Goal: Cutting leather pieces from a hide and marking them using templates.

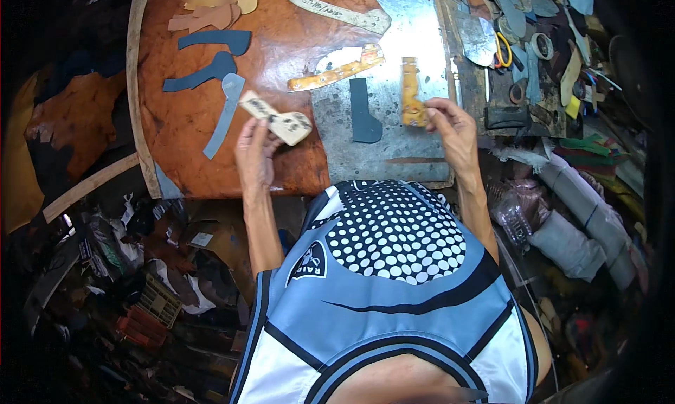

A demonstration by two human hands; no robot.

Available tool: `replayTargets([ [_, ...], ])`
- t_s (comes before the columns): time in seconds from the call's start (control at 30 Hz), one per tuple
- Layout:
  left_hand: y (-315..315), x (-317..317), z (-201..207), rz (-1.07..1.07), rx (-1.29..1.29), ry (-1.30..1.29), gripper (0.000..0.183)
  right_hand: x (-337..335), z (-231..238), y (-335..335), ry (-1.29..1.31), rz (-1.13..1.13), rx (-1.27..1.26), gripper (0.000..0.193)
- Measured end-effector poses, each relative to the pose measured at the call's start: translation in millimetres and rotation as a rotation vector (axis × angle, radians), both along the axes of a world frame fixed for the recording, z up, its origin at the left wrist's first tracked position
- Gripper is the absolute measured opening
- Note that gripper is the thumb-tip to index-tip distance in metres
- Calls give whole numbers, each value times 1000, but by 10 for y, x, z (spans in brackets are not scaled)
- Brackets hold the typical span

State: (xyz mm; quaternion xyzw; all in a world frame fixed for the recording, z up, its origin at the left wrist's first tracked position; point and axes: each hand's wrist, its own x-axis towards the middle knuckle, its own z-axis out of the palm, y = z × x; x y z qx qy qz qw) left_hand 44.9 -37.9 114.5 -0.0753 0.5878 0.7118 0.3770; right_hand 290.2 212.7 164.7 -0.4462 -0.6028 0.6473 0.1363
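Where the left hand (pixel 254 154) hovers: above the brown-topped table (pixel 299 170), grip pinched on a flat cream piece with black markings and a rounded end (pixel 292 129).
Right hand (pixel 457 137): grip clamped on the lower end of a mottled yellow-brown L-shaped piece (pixel 409 87), over the grey metal sheet (pixel 394 166).
Between the hands: a dark slate-blue L-shaped piece (pixel 363 116), lying on that sheet.
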Motion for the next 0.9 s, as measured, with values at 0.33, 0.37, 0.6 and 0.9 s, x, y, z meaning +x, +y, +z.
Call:
replayTargets([
  [0.33,609,506,176,-392,119,-106,30,-528,90,-396,-18,231,-77,17],
  [0.37,611,498,178,-388,120,-103,30,-530,97,-395,-17,236,-75,17],
  [0.6,620,502,213,-379,118,-118,34,-539,101,-413,-80,328,113,18],
  [0.9,614,510,149,-329,144,-164,30,-413,-3,-480,41,191,-167,25],
])
